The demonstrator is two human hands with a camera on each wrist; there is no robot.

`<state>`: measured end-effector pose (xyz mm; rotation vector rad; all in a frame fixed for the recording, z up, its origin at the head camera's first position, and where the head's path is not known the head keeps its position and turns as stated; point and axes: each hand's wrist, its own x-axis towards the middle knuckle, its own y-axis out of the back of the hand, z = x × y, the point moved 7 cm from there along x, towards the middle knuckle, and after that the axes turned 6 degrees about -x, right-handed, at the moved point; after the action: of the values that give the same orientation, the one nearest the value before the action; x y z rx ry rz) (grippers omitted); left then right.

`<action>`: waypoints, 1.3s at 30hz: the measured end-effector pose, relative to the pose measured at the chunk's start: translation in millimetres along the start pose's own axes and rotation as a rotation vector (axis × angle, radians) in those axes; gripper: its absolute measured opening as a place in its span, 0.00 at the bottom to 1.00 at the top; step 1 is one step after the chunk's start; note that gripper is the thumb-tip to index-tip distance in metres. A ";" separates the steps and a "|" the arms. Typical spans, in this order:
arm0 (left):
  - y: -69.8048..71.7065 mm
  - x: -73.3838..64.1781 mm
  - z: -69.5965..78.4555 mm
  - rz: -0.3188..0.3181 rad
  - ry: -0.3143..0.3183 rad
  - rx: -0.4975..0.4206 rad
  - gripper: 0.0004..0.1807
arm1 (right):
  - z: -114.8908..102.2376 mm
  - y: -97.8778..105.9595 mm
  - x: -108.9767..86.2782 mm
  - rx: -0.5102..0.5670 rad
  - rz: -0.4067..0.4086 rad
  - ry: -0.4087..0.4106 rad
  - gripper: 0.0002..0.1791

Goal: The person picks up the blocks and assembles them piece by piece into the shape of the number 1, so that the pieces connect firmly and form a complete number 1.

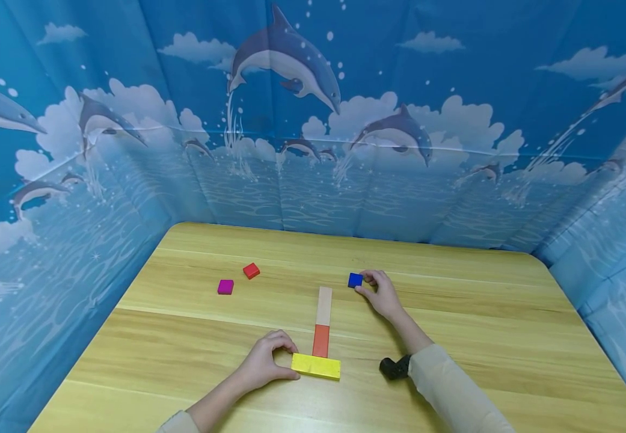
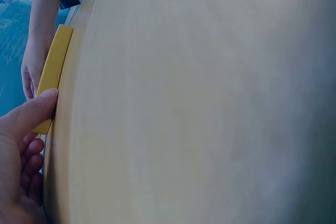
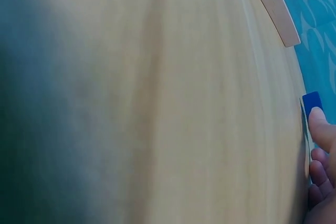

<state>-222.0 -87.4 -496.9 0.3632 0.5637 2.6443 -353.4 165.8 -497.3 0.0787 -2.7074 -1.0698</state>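
Observation:
My left hand (image 1: 266, 362) pinches the left end of a long yellow block (image 1: 316, 366), thumb on the near side and fingers on the far side. Beyond that block, a red-orange block (image 1: 320, 341) and a pale wooden block (image 1: 324, 305) line up end to end, pointing away from me. To the right of their far end, my right hand (image 1: 382, 294) holds a small blue block (image 1: 355, 280) between thumb and fingers. In the left wrist view the thumb lies on the yellow block (image 2: 55, 59); the right wrist view has the thumb against the blue block (image 3: 312, 101).
Small magenta (image 1: 225, 287) and red blocks (image 1: 251, 270) lie at the back left of the wooden table (image 1: 469, 313). A black wrist camera (image 1: 395, 367) is strapped at the right wrist. A blue dolphin-print curtain (image 1: 313, 186) hangs behind the table and at both sides.

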 end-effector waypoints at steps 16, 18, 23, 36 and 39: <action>-1.1 -1.4 -1.6 0.003 -0.009 0.002 0.18 | -17.7 -10.5 17.0 0.025 -0.046 0.070 0.17; -1.3 -1.7 -1.9 0.002 -0.009 0.001 0.18 | -18.8 -13.0 19.2 0.023 -0.056 0.081 0.17; -1.9 -2.4 -2.1 0.004 -0.012 0.002 0.17 | -23.5 -21.2 23.4 0.016 -0.099 0.117 0.17; -3.3 -4.8 -4.7 0.004 -0.021 0.001 0.18 | -34.3 -33.9 27.2 0.028 -0.150 0.195 0.17; -3.5 -5.2 -5.6 0.005 -0.025 0.005 0.18 | -37.7 -35.1 25.8 0.026 -0.164 0.224 0.17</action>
<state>-218.1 -88.6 -504.2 0.3999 0.5622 2.6400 -371.0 111.5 -489.5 0.4066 -2.5471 -1.0023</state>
